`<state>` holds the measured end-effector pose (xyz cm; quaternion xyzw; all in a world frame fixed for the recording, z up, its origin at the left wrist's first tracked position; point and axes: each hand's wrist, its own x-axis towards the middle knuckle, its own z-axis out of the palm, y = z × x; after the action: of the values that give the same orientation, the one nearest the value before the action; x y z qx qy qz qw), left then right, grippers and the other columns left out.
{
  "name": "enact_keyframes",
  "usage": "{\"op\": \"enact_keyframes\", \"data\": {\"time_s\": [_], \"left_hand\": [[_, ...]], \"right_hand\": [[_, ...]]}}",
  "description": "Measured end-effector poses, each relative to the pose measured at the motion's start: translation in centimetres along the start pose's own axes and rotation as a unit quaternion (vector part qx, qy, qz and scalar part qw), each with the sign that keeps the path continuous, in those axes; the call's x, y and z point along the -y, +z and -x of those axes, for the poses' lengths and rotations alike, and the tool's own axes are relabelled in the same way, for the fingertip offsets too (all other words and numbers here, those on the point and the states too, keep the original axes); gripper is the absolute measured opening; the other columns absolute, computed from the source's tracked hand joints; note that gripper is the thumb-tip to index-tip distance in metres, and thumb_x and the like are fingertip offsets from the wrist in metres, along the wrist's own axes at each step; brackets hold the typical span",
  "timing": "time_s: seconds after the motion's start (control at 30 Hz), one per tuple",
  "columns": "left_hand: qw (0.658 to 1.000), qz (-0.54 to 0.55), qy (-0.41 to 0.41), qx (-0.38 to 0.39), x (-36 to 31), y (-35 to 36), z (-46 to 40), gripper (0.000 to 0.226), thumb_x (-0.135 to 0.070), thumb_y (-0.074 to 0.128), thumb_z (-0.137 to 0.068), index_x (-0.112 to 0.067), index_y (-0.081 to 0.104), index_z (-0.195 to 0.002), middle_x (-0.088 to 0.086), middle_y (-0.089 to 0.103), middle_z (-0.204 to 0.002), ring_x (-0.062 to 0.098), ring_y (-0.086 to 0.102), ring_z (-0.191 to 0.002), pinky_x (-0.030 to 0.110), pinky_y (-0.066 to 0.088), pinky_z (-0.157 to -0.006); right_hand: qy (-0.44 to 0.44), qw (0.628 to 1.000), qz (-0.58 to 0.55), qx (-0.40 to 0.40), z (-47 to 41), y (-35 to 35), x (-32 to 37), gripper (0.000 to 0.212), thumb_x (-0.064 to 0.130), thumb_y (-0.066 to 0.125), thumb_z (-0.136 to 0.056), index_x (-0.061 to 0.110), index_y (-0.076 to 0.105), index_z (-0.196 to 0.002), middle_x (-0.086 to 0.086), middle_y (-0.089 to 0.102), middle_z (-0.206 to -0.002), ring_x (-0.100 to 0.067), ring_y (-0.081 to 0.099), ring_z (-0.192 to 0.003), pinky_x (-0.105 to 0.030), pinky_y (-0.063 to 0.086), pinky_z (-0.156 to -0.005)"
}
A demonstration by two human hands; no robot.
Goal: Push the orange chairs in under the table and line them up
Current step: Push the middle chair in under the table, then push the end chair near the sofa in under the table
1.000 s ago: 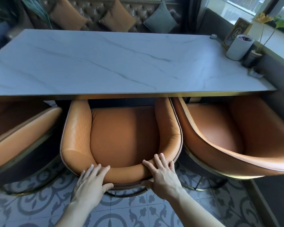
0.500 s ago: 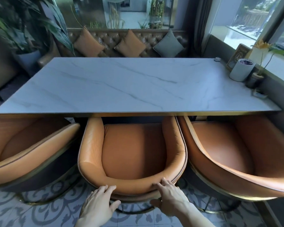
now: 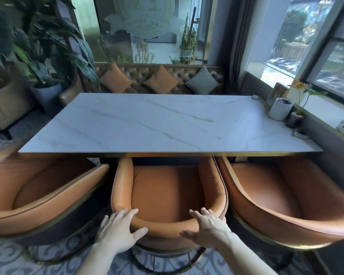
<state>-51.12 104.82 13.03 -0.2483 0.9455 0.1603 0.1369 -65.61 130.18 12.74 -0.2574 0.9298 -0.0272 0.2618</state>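
Note:
Three orange leather tub chairs stand along the near edge of the white marble table. The middle chair sits with its arms tucked under the table edge. The left chair is angled, its back turned toward me. The right chair stands close beside the middle one, also slightly turned. My left hand rests flat on the left part of the middle chair's back rim, fingers spread. My right hand lies on the right part of the same rim, fingers apart, not clenched.
A white cylindrical pot, a framed card and a small potted plant stand at the table's right end by the window ledge. A tufted bench with cushions runs behind the table. Large plants fill the left. Patterned tile floor.
My view has risen and pulled back, showing more of the room. Both hands have loosened on the middle chair's back, with fingers now spread. The chairs keep their places.

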Motion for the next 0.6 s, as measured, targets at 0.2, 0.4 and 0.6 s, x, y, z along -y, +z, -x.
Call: {"op": "enact_keyframes", "data": {"time_s": [0.2,0.4,0.6], "left_hand": [[1.000,0.005,0.021,-0.003,3.8,-4.4,0.7,0.091,-0.086,0.042,-0.074,-0.045,0.017,-0.151,-0.008,0.026,-0.159,0.020,0.023,-0.146,0.049,0.012,-0.121],[1.000,0.002,0.028,-0.004,9.7,-8.1,1.7,0.098,-0.089,0.045,-0.070,-0.044,0.014,-0.152,-0.003,0.018,-0.163,0.021,0.017,-0.148,0.049,0.012,-0.121],[1.000,0.000,0.011,-0.018,18.6,-11.6,2.8,0.101,-0.088,0.048,-0.069,-0.045,0.012,-0.152,-0.002,0.014,-0.164,0.021,0.013,-0.150,0.051,0.008,-0.121]], "right_hand": [[0.025,1.000,-0.009,0.014,2.8,-2.1,4.8,0.110,0.097,0.043,-0.067,0.040,0.018,-0.159,-0.004,0.024,-0.164,-0.026,0.017,-0.154,-0.059,0.031,-0.116],[0.062,0.998,-0.001,0.008,3.2,-2.9,11.2,0.117,0.102,0.037,-0.060,0.045,0.013,-0.158,-0.001,0.015,-0.169,-0.025,0.007,-0.157,-0.068,0.016,-0.119],[0.039,0.999,0.020,-0.014,2.2,-3.1,20.8,0.114,0.103,0.033,-0.063,0.047,0.008,-0.158,-0.002,0.007,-0.171,-0.026,0.004,-0.158,-0.075,0.009,-0.116]]}}
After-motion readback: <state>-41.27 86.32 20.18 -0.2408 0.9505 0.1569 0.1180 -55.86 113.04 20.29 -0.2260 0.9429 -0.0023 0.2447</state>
